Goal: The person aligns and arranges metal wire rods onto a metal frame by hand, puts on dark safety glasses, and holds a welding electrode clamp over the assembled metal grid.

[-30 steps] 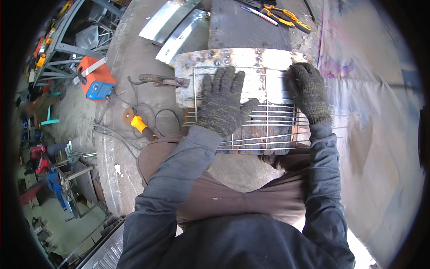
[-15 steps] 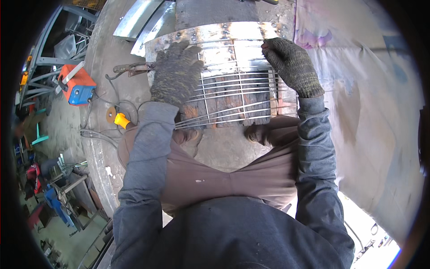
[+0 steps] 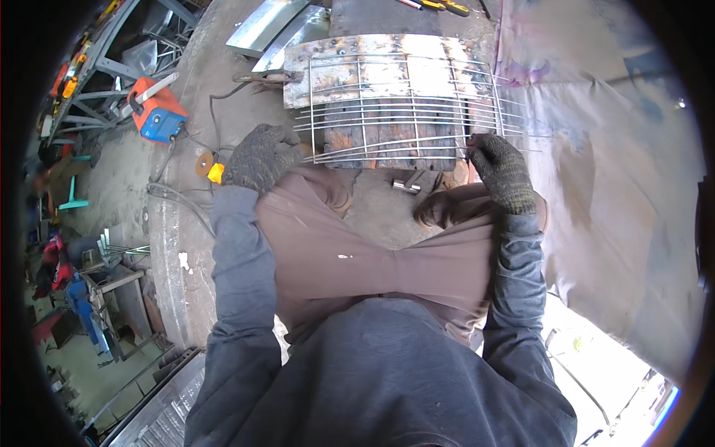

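A wire grid [image 3: 410, 132] of thin metal rods lies across a pale, scorched metal plate [image 3: 383, 46] and a dark, charred wooden block [image 3: 350, 136] in front of me. My left hand [image 3: 262, 158], in a dark knitted glove, is closed at the grid's near left corner, its fingertips around the rod ends. My right hand [image 3: 503, 173], gloved alike, pinches the near rods close to the right end. Part of each hand's grip is hidden by the glove. Several rods stick out past the grid's right crossbar.
A clamp-like tool [image 3: 269, 77] sits at the plate's left edge. Left of it are an orange and blue machine [image 3: 158, 112], cables and a yellow tool [image 3: 216, 173] with a disc. Sheet metal strips [image 3: 267, 26] lie beyond. A draped cloth [image 3: 596, 171] covers the right side.
Both hands have moved nearer to me, the left coming off the plate to the grid's near left corner. The grid has shifted toward me over the block. The view has shifted slightly.
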A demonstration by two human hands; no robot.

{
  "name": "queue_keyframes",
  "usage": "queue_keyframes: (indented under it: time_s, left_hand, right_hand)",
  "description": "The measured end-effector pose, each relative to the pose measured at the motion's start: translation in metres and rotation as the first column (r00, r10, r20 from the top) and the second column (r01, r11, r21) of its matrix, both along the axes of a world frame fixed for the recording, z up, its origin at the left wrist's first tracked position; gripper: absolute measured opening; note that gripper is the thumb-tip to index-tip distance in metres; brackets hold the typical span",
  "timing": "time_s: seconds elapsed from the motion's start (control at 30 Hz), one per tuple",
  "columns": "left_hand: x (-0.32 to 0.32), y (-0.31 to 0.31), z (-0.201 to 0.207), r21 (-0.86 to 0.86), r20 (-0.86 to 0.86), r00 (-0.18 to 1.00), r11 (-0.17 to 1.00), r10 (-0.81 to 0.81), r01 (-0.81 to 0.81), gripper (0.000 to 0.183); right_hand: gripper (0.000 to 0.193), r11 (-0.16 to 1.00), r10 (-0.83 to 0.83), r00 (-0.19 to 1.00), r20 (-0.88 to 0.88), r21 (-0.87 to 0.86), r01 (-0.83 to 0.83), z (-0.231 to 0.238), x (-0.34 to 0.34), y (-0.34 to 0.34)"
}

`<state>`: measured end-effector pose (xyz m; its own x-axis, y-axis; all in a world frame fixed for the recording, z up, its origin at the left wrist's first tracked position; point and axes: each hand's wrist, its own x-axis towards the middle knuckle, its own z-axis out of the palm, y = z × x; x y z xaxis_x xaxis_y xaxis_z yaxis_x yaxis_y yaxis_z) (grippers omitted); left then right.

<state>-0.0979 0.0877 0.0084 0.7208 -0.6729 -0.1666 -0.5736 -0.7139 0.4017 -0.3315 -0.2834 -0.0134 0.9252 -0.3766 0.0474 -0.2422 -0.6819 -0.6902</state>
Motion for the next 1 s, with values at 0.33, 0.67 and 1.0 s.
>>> queue_keyframes:
  time_s: [0.33,0.67,1.0]
  left_hand:
    - [0.02,0.0,-0.029,0.137,-0.249,0.969,0.99,0.006,0.029,0.037]
    - [0.016,-0.02,-0.022,0.173,-0.198,0.969,0.978,0.151,-0.117,0.038]
    - [0.019,-0.017,-0.026,0.088,-0.046,0.997,0.994,0.069,-0.065,0.039]
  right_hand:
    - [0.034,0.963,-0.268,0.876,-0.401,-0.143,0.229,-0.002,-0.012,-0.003]
    - [0.032,0.967,-0.24,0.943,-0.231,-0.142,0.211,-0.02,-0.029,-0.014]
    - [0.037,0.825,-0.483,0.853,-0.195,-0.429,0.369,-0.006,-0.01,-0.066]
